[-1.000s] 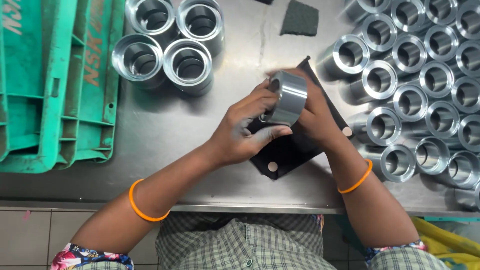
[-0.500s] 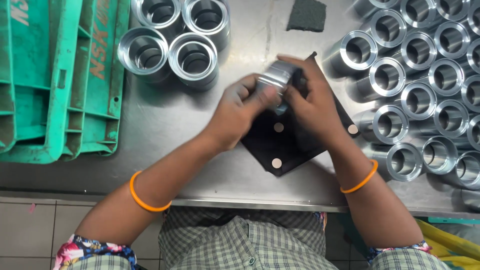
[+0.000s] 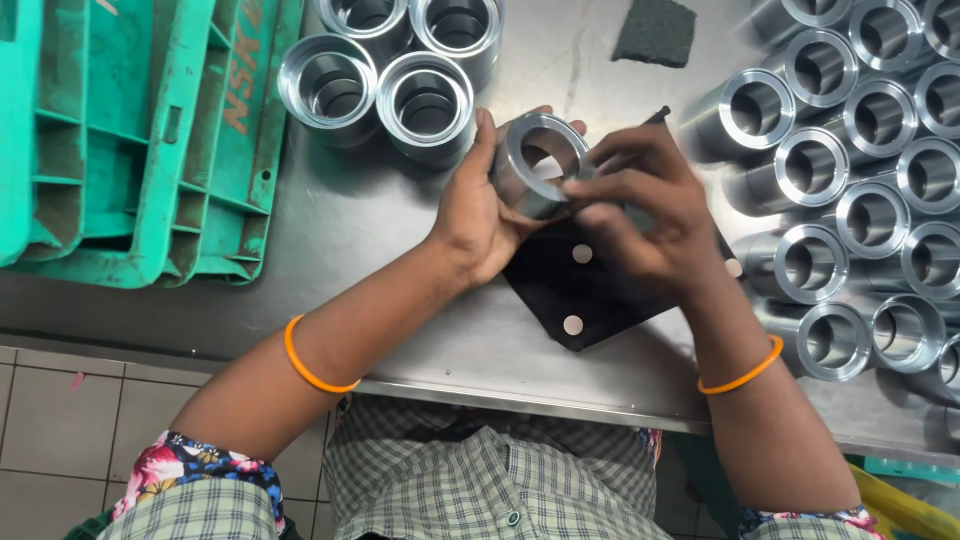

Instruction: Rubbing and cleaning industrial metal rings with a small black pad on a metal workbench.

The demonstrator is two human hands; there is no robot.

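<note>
My left hand grips a shiny metal ring sleeve from its left side, thumb on the rim, with the bore turned up toward me. The fingers of my right hand rest on the sleeve's right edge. Both hands hover over a black square pad with silver studs that lies on the steel table. An orange bangle sits on each wrist.
Several finished metal sleeves stand at the back left. Many more sleeves fill the right side in rows. Green plastic crates lie at the left. A dark abrasive pad lies at the back. The table's front edge runs below.
The sleeve has been turned in my hands from lying side-on to showing its open bore upward. Both hands shifted slightly toward the back of the table.
</note>
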